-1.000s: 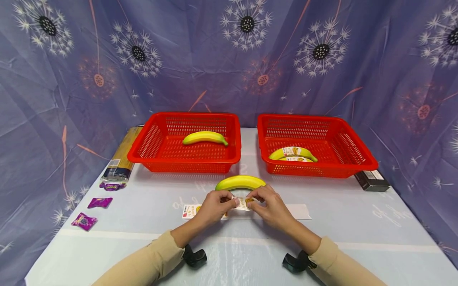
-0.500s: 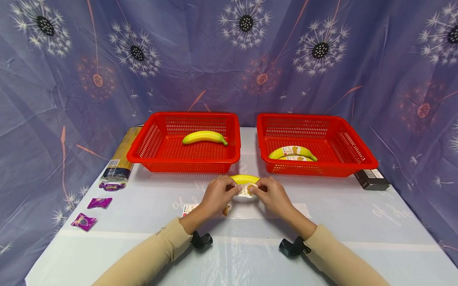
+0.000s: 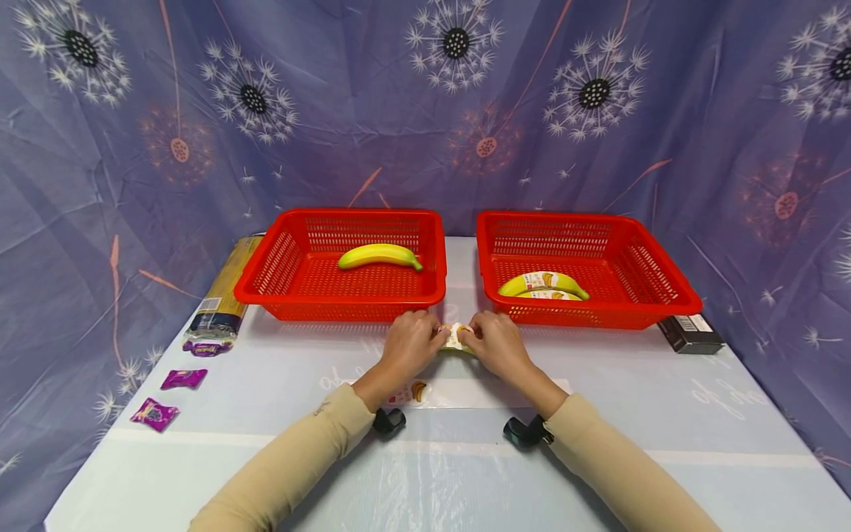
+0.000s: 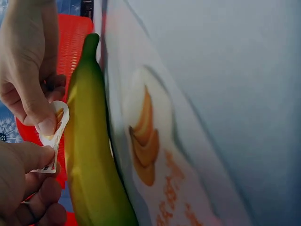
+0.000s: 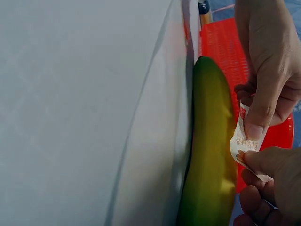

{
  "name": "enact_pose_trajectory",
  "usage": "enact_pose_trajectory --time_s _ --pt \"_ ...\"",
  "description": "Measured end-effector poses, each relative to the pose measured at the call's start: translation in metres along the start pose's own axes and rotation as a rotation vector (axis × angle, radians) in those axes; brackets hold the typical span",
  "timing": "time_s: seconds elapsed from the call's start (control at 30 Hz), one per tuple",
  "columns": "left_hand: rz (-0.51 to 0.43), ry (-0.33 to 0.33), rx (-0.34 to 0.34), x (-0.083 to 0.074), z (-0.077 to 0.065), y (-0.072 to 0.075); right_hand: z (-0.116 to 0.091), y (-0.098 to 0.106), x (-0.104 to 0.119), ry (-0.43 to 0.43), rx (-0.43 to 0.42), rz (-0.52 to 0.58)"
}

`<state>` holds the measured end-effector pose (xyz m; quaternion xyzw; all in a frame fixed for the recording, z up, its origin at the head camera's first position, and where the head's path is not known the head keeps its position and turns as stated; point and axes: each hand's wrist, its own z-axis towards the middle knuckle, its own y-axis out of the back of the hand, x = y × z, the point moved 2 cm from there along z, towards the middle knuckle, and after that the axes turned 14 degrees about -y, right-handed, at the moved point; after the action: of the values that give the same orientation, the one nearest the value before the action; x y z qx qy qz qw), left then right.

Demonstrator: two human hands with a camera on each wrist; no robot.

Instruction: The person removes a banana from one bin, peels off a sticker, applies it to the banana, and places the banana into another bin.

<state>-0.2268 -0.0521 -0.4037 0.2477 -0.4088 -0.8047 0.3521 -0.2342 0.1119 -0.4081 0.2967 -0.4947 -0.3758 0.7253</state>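
My left hand (image 3: 411, 346) and right hand (image 3: 497, 346) pinch the two ends of a white banana-print sticker (image 3: 455, 337) between thumbs and fingers. The sticker sits over the middle of a yellow banana with green ends (image 4: 89, 127), which both hands mostly hide in the head view. From the right wrist view, the bowed sticker (image 5: 243, 143) lies against or very close to the banana's side (image 5: 211, 141); contact is not certain. Below the wrists lies a pale backing strip (image 3: 479, 394), with another banana-print sticker (image 3: 411, 392) on it, partly covered by the left forearm.
Behind the hands stand two red baskets: the left basket (image 3: 346, 312) holds one plain banana (image 3: 379, 256), the right basket (image 3: 598, 316) two labelled bananas (image 3: 545, 283). Purple wrapped sweets (image 3: 156, 414) and a gold-and-blue package (image 3: 222, 295) lie left; a black box (image 3: 691, 335) lies right.
Both hands have moved forward, away from the body, carrying the sticker from above the backing strip to the banana. The hands now cover most of the banana.
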Motion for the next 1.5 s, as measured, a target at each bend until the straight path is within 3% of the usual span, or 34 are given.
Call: enact_pose_trajectory --time_s 0.13,0.37,0.5,0.63,0.87,1.0,1.2,1.5 --pt "0.074 -0.033 -0.016 0.000 0.001 -0.003 0.002 -0.004 0.000 0.035 -0.025 -0.047" --pt "0.178 -0.086 0.025 0.000 0.001 -0.007 0.002 -0.008 0.003 0.111 -0.082 -0.194" --pt "0.202 -0.081 0.052 0.001 0.000 -0.007 0.002 -0.008 0.001 0.098 -0.082 -0.192" --pt "0.161 -0.042 0.095 0.005 -0.002 -0.006 0.001 -0.008 -0.003 0.028 -0.027 -0.156" --pt "-0.111 0.071 0.229 0.014 -0.008 -0.001 -0.002 -0.007 -0.011 -0.023 0.127 -0.029" --pt "-0.190 0.089 0.259 0.012 -0.012 0.004 -0.007 -0.005 -0.013 -0.021 0.164 0.010" --pt "-0.163 0.051 0.268 0.005 -0.017 0.009 -0.011 -0.004 -0.011 -0.046 0.201 -0.010" --pt "-0.088 0.012 0.273 0.001 -0.015 0.010 -0.010 -0.007 -0.008 -0.007 0.191 -0.112"
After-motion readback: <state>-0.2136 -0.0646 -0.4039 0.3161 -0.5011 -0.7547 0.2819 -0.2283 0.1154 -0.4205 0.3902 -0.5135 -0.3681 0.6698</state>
